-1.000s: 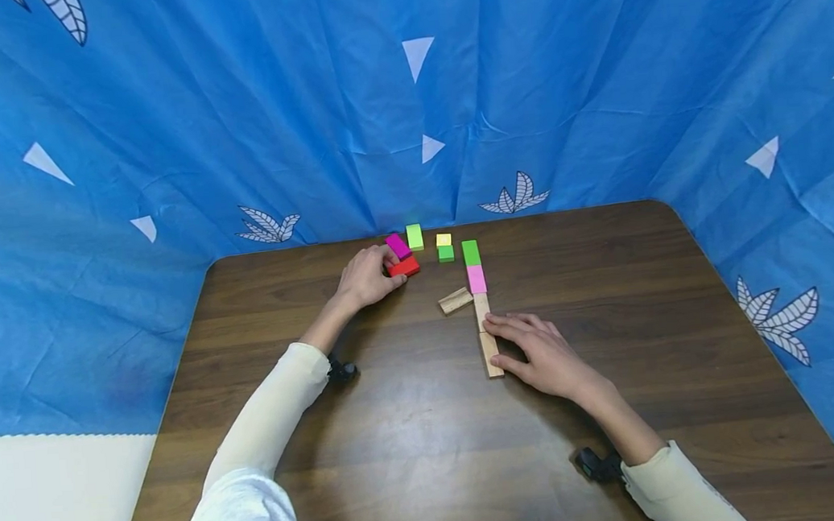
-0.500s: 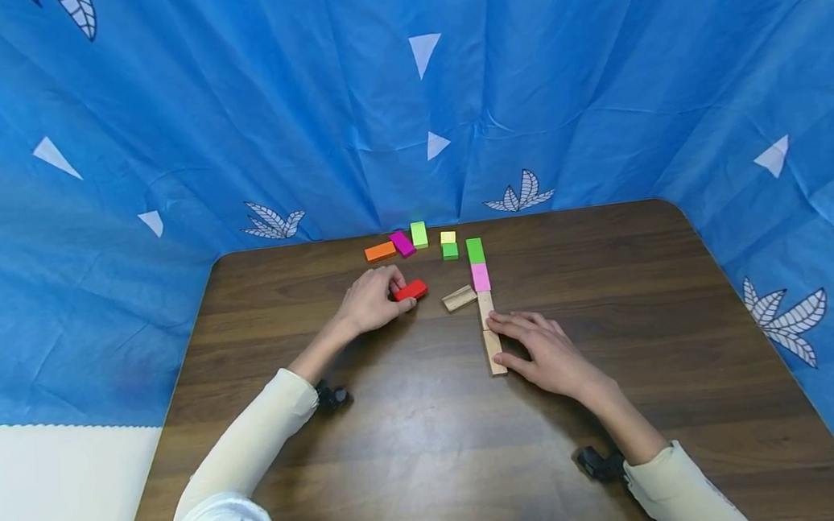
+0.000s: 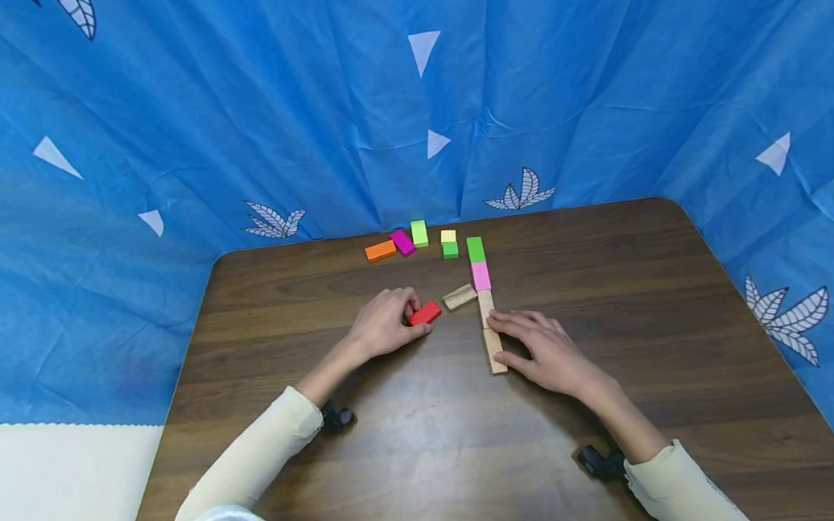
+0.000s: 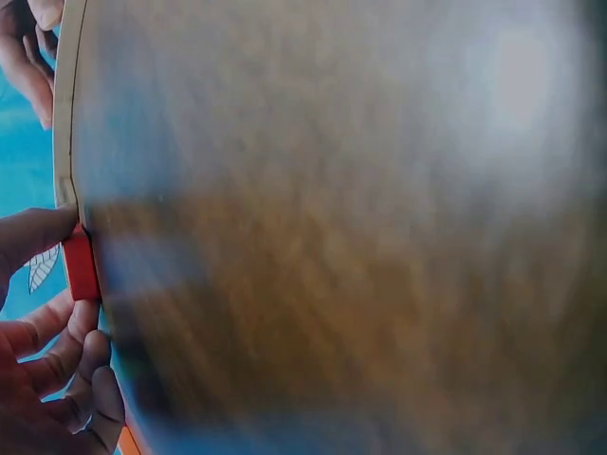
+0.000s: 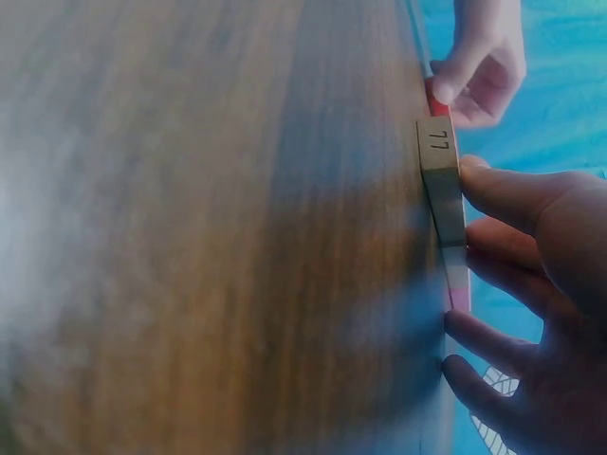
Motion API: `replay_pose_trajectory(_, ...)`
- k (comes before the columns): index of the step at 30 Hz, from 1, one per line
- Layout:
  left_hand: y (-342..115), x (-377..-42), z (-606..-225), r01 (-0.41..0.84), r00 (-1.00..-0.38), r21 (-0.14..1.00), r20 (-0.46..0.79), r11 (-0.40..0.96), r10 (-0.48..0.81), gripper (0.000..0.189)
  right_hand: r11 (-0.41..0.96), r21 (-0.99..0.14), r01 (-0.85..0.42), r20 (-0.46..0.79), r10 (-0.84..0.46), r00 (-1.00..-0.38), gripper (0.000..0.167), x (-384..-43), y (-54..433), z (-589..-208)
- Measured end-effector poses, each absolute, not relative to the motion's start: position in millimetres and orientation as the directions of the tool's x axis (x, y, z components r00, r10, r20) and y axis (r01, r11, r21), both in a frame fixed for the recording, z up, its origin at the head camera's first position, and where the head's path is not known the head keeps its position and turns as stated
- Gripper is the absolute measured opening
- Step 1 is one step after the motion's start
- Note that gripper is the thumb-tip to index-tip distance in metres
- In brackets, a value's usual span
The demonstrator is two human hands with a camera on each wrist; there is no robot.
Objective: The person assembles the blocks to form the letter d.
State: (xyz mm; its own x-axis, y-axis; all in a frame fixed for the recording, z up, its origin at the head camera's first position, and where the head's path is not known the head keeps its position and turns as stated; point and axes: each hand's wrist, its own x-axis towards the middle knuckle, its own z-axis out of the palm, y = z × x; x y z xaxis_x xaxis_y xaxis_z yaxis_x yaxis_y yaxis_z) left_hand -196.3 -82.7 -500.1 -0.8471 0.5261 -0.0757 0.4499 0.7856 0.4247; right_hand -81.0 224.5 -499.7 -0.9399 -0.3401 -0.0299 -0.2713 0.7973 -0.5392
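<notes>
My left hand (image 3: 412,320) pinches a red block (image 3: 425,313) on the brown table (image 3: 430,453), just left of a loose wooden block (image 3: 459,296). In the left wrist view the thumb (image 4: 28,237) and curled fingers hold the red block (image 4: 80,263) against the tabletop. My right hand (image 3: 518,339) lies flat, its straight fingers touching the right side of a row of blocks: green (image 3: 475,249), pink (image 3: 481,275) and two wooden ones (image 3: 493,344). The right wrist view shows the thumb (image 5: 512,194) against the near wooden block (image 5: 441,180).
At the table's back edge lie an orange block (image 3: 381,250), a magenta block (image 3: 402,242), a light green block (image 3: 419,233), and a yellow block (image 3: 447,236) beside a small green one (image 3: 449,249). Blue patterned cloth (image 3: 405,92) hangs behind and to both sides.
My left hand has drawn the red block away from the back cluster, nearer and to the right, uncovering the orange block. The right hand has stayed against the row.
</notes>
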Motion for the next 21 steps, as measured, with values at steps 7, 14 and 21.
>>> replay_pose_trajectory(7, -80.4, -193.0, -502.9, 0.489, -0.825, 0.441, -0.046, 0.752, 0.563, 0.040, 0.794, -0.546, -0.268, -0.030, -0.338, -0.941, 0.063, -80.6, 225.3, -499.5)
replay_pose_trajectory(14, -78.0, -192.6, -503.0, 0.510, -0.806, 0.478, -0.025, 0.715, 0.591, 0.035, 0.793, -0.555, -0.251, -0.053, -0.335, -0.941, 0.063, -80.4, 224.5, -498.1)
replay_pose_trajectory(21, -75.3, -193.1, -503.2, 0.511, -0.803, 0.481, -0.028, 0.712, 0.595, 0.035, 0.798, -0.549, -0.249, -0.062, -0.335, -0.940, 0.065, -80.6, 224.0, -497.4)
